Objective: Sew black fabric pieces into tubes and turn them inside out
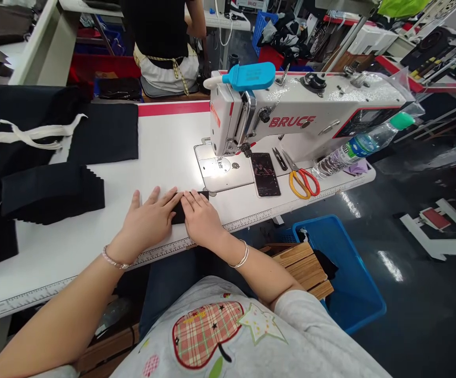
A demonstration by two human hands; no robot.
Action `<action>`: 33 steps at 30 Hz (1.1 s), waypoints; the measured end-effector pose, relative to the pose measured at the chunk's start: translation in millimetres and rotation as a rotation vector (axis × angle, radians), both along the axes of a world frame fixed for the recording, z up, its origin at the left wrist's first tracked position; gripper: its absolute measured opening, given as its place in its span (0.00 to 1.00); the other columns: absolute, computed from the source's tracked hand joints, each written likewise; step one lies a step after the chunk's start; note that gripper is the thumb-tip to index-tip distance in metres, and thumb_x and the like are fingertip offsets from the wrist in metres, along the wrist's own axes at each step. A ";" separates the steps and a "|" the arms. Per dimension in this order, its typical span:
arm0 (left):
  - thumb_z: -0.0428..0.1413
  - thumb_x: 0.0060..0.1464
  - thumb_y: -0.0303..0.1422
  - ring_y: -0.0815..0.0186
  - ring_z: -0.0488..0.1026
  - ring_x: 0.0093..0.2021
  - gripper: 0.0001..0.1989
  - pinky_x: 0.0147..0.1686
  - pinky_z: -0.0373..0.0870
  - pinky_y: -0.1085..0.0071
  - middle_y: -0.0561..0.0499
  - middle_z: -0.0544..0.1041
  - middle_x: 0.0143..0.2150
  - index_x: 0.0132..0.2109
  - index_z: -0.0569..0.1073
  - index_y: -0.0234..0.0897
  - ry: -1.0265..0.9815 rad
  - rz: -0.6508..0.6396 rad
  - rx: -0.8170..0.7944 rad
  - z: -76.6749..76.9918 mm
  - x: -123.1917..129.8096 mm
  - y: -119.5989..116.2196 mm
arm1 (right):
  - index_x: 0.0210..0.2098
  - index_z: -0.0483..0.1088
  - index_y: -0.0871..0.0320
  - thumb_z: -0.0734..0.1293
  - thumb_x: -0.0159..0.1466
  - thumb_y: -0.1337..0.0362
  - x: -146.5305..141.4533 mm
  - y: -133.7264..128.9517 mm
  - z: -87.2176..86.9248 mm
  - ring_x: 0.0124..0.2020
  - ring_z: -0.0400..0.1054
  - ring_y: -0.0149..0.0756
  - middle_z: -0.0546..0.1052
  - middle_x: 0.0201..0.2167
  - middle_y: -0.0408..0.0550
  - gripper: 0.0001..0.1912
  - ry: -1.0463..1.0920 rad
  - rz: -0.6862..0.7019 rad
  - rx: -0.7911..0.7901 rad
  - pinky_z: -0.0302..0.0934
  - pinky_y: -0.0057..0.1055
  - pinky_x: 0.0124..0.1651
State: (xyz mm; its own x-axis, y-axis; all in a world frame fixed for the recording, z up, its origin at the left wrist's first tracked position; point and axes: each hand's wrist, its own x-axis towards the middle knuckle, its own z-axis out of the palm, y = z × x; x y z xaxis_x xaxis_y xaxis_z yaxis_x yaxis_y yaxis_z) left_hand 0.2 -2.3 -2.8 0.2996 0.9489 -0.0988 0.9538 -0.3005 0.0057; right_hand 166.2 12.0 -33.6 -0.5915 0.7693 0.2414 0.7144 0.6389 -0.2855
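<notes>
A small black fabric piece [179, 214] lies on the white sewing table [160, 136], near its front edge. My left hand [147, 220] rests flat with fingers spread, its fingertips at the piece's left and upper side. From the right, my right hand [201, 218] lies flat over the same piece, fingers stretched out and touching the left hand's fingertips. Part of the fabric is hidden beneath both hands. Just beyond them stands the white sewing machine [247, 115], its needle above the metal plate [228, 176]. A stack of black pieces [54, 191] sits left of my hands.
Right of the plate lie a phone [266, 176], small snips [279, 159], scissors [304, 184] and a water bottle [353, 152]. Larger black fabric [105, 131] covers the table's left. A blue bin [353, 283] stands below right. A person [165, 42] sits beyond the table.
</notes>
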 end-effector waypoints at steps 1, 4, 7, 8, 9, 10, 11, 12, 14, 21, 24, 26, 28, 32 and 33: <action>0.34 0.64 0.34 0.40 0.57 0.67 0.29 0.59 0.48 0.28 0.52 0.56 0.71 0.70 0.53 0.39 -0.004 -0.002 0.003 0.2 0.1 -0.5 | 0.62 0.61 0.74 0.56 0.68 0.69 0.1 -0.1 -0.2 0.67 0.55 0.50 0.64 0.64 0.63 0.25 0.000 -0.001 0.003 0.52 0.46 0.69; 0.33 0.64 0.33 0.40 0.58 0.67 0.29 0.59 0.48 0.28 0.50 0.56 0.70 0.70 0.53 0.39 -0.020 -0.001 0.021 1.5 1.1 -2.3 | 0.62 0.61 0.74 0.55 0.68 0.69 0.0 -0.4 -0.1 0.67 0.55 0.50 0.65 0.64 0.63 0.24 0.007 -0.003 0.010 0.52 0.46 0.69; 0.33 0.64 0.33 0.40 0.58 0.67 0.29 0.59 0.46 0.28 0.50 0.57 0.70 0.70 0.53 0.40 -0.031 0.005 0.027 2.5 2.0 -2.3 | 0.61 0.62 0.74 0.55 0.68 0.69 0.0 -0.4 -0.1 0.67 0.55 0.51 0.65 0.64 0.63 0.24 0.015 -0.002 0.015 0.52 0.46 0.69; 0.33 0.64 0.33 0.40 0.58 0.67 0.29 0.60 0.46 0.28 0.50 0.58 0.70 0.70 0.54 0.40 -0.033 0.008 0.025 2.6 2.2 -1.8 | 0.61 0.62 0.74 0.55 0.68 0.69 0.1 -0.3 -0.3 0.67 0.55 0.51 0.65 0.64 0.63 0.24 0.017 -0.002 0.016 0.52 0.46 0.68; 0.33 0.64 0.33 0.40 0.58 0.67 0.28 0.60 0.45 0.28 0.51 0.58 0.70 0.70 0.54 0.40 -0.037 0.011 0.022 2.5 2.2 -1.3 | 0.61 0.62 0.74 0.55 0.68 0.69 0.1 -0.2 -0.5 0.67 0.55 0.51 0.65 0.64 0.63 0.24 0.017 -0.002 0.017 0.52 0.46 0.68; 0.34 0.64 0.34 0.40 0.57 0.67 0.28 0.60 0.45 0.28 0.51 0.58 0.70 0.70 0.54 0.41 -0.044 0.014 0.016 2.2 2.1 -0.8 | 0.61 0.62 0.74 0.56 0.68 0.69 0.2 0.0 -0.7 0.67 0.55 0.51 0.65 0.64 0.63 0.24 0.016 -0.002 0.018 0.52 0.46 0.68; 0.34 0.64 0.34 0.40 0.56 0.68 0.28 0.60 0.45 0.28 0.51 0.58 0.70 0.70 0.54 0.41 -0.054 0.018 0.009 1.8 1.8 -0.7 | 0.61 0.62 0.74 0.56 0.68 0.69 0.3 0.1 -1.0 0.67 0.55 0.51 0.65 0.64 0.63 0.24 0.015 -0.001 0.019 0.52 0.46 0.68; 0.34 0.65 0.34 0.40 0.56 0.68 0.28 0.60 0.46 0.28 0.51 0.57 0.70 0.70 0.53 0.42 -0.067 0.024 0.001 1.0 1.3 -1.1 | 0.61 0.62 0.75 0.56 0.68 0.69 0.4 0.3 -1.2 0.67 0.55 0.51 0.65 0.64 0.63 0.24 0.014 0.000 0.020 0.52 0.46 0.68; 0.33 0.65 0.35 0.40 0.55 0.68 0.28 0.59 0.48 0.28 0.50 0.57 0.70 0.70 0.54 0.42 -0.100 0.041 0.001 -1.3 -0.4 -4.0 | 0.61 0.62 0.75 0.56 0.68 0.69 0.5 0.5 -1.6 0.67 0.55 0.51 0.65 0.63 0.63 0.24 0.013 0.002 0.023 0.52 0.46 0.68; 0.39 0.67 0.38 0.44 0.57 0.68 0.24 0.65 0.49 0.39 0.44 0.71 0.62 0.61 0.70 0.36 -0.209 0.035 0.233 -16.7 -10.7 -24.6 | 0.61 0.62 0.73 0.56 0.69 0.69 1.3 0.4 0.9 0.67 0.55 0.49 0.64 0.64 0.62 0.24 -0.005 0.013 0.009 0.51 0.44 0.69; 0.41 0.66 0.36 0.44 0.58 0.67 0.23 0.64 0.50 0.39 0.43 0.70 0.62 0.61 0.70 0.35 -0.215 0.021 0.230 -20.5 -12.2 -28.1 | 0.62 0.62 0.73 0.56 0.68 0.69 2.0 0.4 1.6 0.68 0.54 0.49 0.64 0.65 0.62 0.24 -0.007 0.016 0.001 0.51 0.44 0.69; 0.41 0.66 0.35 0.43 0.58 0.67 0.23 0.63 0.50 0.38 0.43 0.69 0.63 0.62 0.68 0.35 -0.213 0.022 0.225 -20.9 -11.9 -28.6 | 0.62 0.62 0.73 0.57 0.68 0.69 2.4 0.6 1.2 0.68 0.54 0.48 0.64 0.65 0.62 0.24 -0.005 0.019 0.000 0.50 0.44 0.69; 0.41 0.66 0.35 0.43 0.58 0.67 0.23 0.63 0.51 0.37 0.42 0.68 0.63 0.63 0.68 0.35 -0.207 0.020 0.221 -20.7 -11.4 -28.7 | 0.62 0.62 0.72 0.57 0.68 0.69 2.6 0.8 0.4 0.68 0.54 0.48 0.64 0.65 0.62 0.24 -0.008 0.018 0.003 0.50 0.45 0.69; 0.43 0.66 0.33 0.44 0.59 0.67 0.21 0.64 0.51 0.37 0.40 0.70 0.62 0.61 0.69 0.32 -0.185 -0.008 0.267 -23.4 -11.5 -28.5 | 0.61 0.62 0.73 0.57 0.68 0.68 1.8 0.5 -1.2 0.67 0.55 0.50 0.64 0.64 0.62 0.24 -0.022 0.016 0.020 0.51 0.45 0.69; 0.44 0.65 0.32 0.45 0.59 0.67 0.21 0.65 0.51 0.38 0.40 0.71 0.61 0.60 0.70 0.31 -0.186 -0.037 0.280 -25.1 -11.5 -28.3 | 0.61 0.62 0.73 0.56 0.68 0.68 1.5 0.5 -1.6 0.67 0.55 0.50 0.64 0.64 0.62 0.24 -0.021 0.016 0.023 0.51 0.45 0.69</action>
State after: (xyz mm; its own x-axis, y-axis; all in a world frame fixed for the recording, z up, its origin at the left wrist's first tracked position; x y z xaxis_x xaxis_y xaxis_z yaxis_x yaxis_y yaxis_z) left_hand -11.3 -30.7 -27.9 0.3228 0.9197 0.2237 0.9326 -0.3494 0.0909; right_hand 167.7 12.5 -35.3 -0.6093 0.7539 0.2459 0.7094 0.6567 -0.2557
